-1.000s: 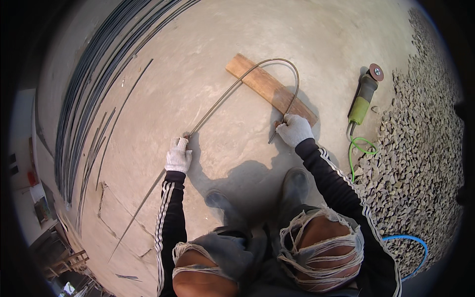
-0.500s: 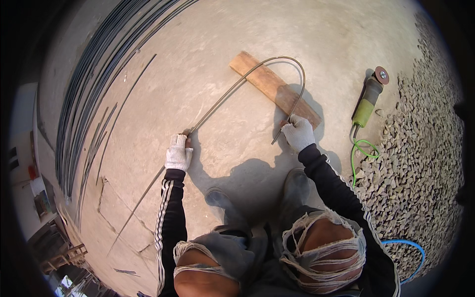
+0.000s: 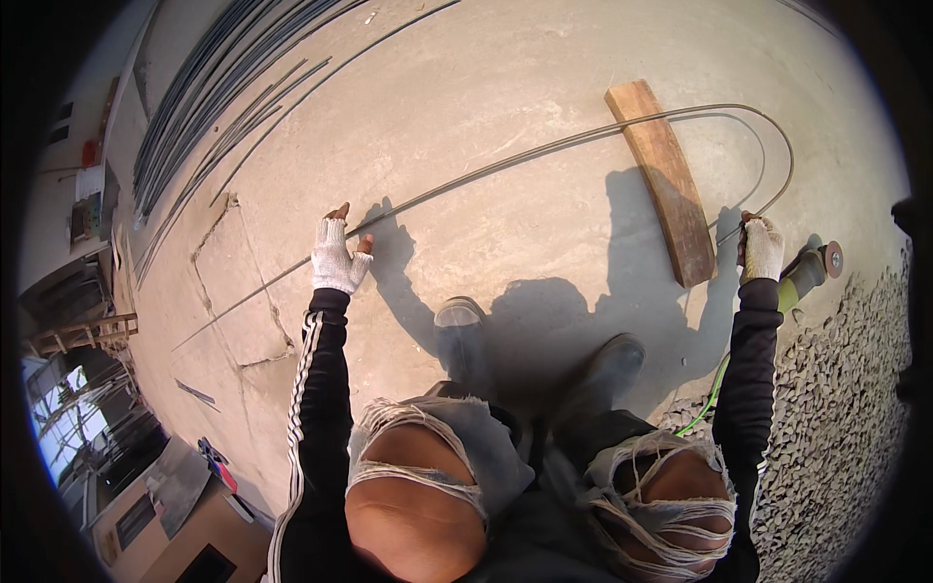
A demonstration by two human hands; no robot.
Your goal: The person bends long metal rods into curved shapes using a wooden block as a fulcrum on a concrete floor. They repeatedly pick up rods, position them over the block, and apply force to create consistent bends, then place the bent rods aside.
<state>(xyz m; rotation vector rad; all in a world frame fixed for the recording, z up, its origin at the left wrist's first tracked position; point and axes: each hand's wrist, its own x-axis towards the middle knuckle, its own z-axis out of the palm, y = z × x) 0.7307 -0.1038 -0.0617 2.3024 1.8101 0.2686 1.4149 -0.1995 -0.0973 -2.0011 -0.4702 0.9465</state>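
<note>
A long thin steel bar (image 3: 729,106), bent into a hook at its right end, stretches across the concrete floor in front of me. My right hand (image 3: 761,247), in a white fingerless glove, is closed on the hooked end. At the left, my gloved left hand (image 3: 340,257) has its thumb and fingers spread, and the straight part of the bar passes between them without a visible grip. Under the bar lies a wooden plank (image 3: 669,189), crossed near its far end. Just beyond my right hand is an angle grinder (image 3: 833,259), partly hidden by my sleeve.
Several dark steel bars (image 3: 180,136) lie along the far left. Gravel (image 3: 841,398) covers the right side, and a green cord (image 3: 717,389) runs beside it. Cracks mark the concrete (image 3: 437,262) at left. My boots (image 3: 460,313) stand between my hands.
My view has turned to the right. My hands have moved farther apart, the left has loosened from the bar, and the hook now reaches out past the plank's right side.
</note>
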